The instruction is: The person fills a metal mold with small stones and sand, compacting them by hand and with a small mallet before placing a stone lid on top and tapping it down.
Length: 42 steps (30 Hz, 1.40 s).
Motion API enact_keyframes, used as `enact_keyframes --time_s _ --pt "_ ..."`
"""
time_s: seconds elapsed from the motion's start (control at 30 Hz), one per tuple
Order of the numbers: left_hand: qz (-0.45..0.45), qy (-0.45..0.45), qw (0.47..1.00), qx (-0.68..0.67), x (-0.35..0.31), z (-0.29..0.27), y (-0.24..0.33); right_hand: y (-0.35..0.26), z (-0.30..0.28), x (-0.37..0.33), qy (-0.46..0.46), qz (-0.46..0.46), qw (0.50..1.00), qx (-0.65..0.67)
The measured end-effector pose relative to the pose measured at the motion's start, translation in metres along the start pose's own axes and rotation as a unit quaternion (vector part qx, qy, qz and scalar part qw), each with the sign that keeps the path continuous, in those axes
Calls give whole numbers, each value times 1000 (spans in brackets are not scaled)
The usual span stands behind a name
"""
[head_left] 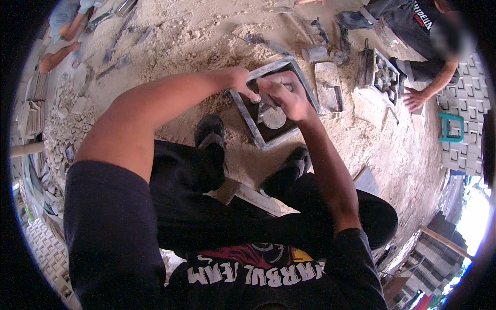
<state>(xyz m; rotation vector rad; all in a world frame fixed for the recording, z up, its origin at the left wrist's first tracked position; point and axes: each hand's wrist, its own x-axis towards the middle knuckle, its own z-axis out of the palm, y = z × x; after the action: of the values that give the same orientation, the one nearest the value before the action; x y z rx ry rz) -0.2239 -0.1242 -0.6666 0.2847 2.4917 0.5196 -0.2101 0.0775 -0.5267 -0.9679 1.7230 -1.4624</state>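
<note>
A square metal frame [296, 63], like a casting flask, lies on the sandy ground in front of my feet. Inside it, a pale round piece [275, 120] with narrower grey parts above it rests on a dark surface. My left hand [241, 81] reaches over the frame's left side, one finger stretched down toward those parts; its other fingers are mostly hidden. Over the middle, my right hand [289, 95] is closed with curled fingers. What it grips, if anything, cannot be made out. Both hands are close together above the grey parts.
Right of the frame lies a metal box-like piece [328, 90], with a can [314, 53] behind it. Another person's hand [415, 98] is near a second moulding box [385, 75]. A teal stool [451, 127] stands far right. Rubble [72, 121] lies left.
</note>
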Motion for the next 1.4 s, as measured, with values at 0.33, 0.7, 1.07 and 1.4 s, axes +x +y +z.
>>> enact_keyframes --time_s 0.33,0.7,1.07,1.4 --pt "-26 4 999 -23 -13 -4 1 -3 21 -7 -120 30 990 -67" --pt "-136 52 984 -106 -23 -21 -2 50 41 7 136 -33 984 112" --pt "-56 106 986 -114 -24 -55 -49 -5 44 41 65 -5 997 -45" --pt "-50 50 995 74 -11 -44 -35 10 30 6 35 -2 992 -123"
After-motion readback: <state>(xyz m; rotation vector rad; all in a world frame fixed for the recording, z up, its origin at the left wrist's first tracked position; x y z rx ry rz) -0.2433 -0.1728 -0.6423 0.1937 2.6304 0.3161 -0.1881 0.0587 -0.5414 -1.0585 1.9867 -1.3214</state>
